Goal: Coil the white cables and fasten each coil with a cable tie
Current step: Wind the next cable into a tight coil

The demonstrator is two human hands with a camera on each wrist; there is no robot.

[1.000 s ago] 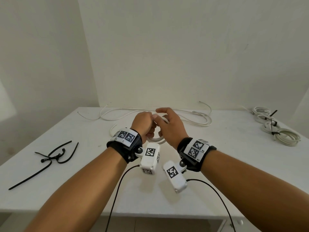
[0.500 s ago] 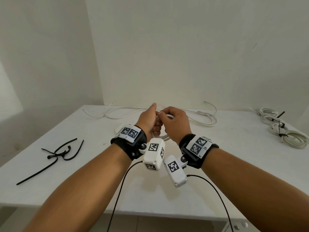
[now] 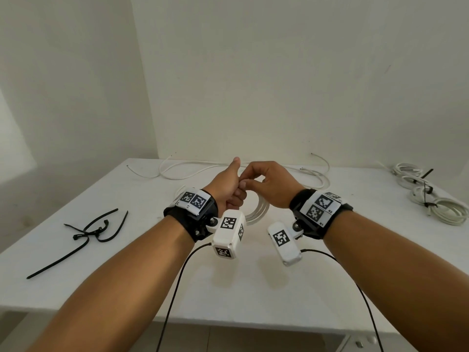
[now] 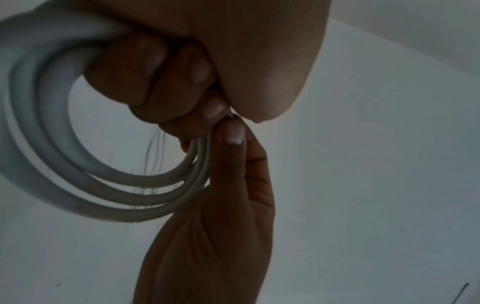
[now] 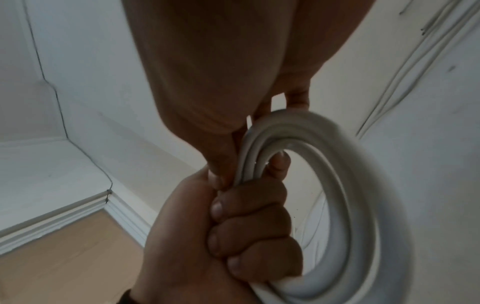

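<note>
Coil (image 3: 257, 212) mostly hidden behind both hands in head view; only its lower arc shows above the white table (image 3: 228, 280). Smooth round white cable, several loops. Left hand (image 3: 227, 189) fisted round the loops, thumb up. Right hand (image 3: 269, 185) pinches the strands at fingertips. Farther: black cable ties (image 3: 94, 229) left, loose cable (image 3: 253, 170) at back, tied coils (image 3: 429, 199) right.

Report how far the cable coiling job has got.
Done: tied coils lie at the table's far right with black ties on them. In hand: the left hand grips a white coil and the right hand pinches its top; no tie on it yet. Left: loose white cables at the back edge, and spare black cable ties waiting on the left.
</note>
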